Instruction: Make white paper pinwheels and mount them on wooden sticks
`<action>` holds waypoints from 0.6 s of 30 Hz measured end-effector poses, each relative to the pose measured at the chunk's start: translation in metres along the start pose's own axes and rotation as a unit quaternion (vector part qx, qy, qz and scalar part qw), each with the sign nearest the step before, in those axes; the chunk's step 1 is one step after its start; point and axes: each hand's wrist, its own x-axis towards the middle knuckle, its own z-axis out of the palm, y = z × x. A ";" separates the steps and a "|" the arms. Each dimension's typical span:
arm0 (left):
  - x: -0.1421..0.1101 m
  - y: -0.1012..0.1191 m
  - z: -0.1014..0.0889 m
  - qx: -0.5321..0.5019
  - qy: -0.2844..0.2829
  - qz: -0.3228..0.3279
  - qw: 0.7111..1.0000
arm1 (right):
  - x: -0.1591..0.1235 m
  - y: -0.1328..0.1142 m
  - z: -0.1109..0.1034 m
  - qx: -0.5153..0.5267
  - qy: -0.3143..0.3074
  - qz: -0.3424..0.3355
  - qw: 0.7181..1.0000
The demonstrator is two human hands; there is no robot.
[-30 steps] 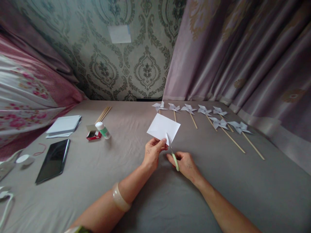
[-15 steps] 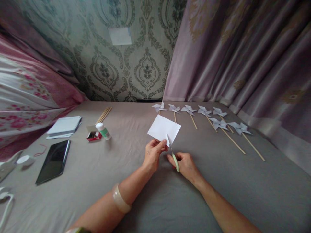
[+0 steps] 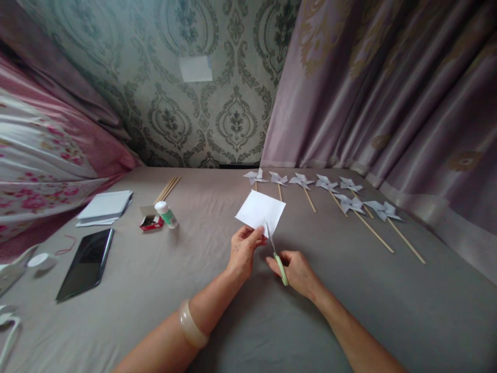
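Note:
A white sheet of paper is held up in front of me, its near edge pinched between the thumb and fingers of my left hand. My right hand grips the light green handles of a pair of scissors. The scissors' metal blades lie at the paper's near corner, just right of my left thumb. One blade shows over the paper's face; how deep the cut runs I cannot tell. A pale bangle circles my left forearm.
Several white paper pinwheels on sticks lie at the back right. Leftward are a glue bottle, a small red box, loose wooden sticks, a paper stack, a black phone and a white round object.
The view has tilted up a little, so everything sits slightly lower. The paper has turned slightly in my left hand's hold, and the scissors' blades look closer together.

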 end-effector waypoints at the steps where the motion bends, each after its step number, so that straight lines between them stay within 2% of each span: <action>1: 0.002 0.000 -0.002 0.001 0.005 0.008 1.000 | -0.001 -0.002 -0.001 0.004 -0.017 -0.001 1.000; 3: 0.008 0.001 -0.007 0.004 0.018 0.023 1.000 | -0.003 -0.004 -0.004 0.021 -0.042 -0.007 0.999; 5: 0.013 0.002 -0.012 0.006 0.022 0.035 0.999 | -0.003 -0.006 -0.007 0.057 -0.023 -0.021 0.998; 9: 0.017 0.004 -0.017 0.016 0.019 0.027 0.999 | 0.002 -0.009 -0.021 0.148 0.130 -0.025 0.980; 12: 0.015 0.004 -0.016 0.037 0.006 0.004 0.999 | 0.007 -0.008 -0.032 0.186 0.195 -0.011 0.963; 14: 0.013 0.004 -0.015 0.044 -0.017 -0.013 0.999 | 0.009 -0.006 -0.037 0.199 0.206 -0.012 0.958; 18: 0.010 0.003 -0.014 0.065 -0.055 -0.041 0.996 | 0.010 -0.004 -0.040 0.187 0.182 -0.029 0.965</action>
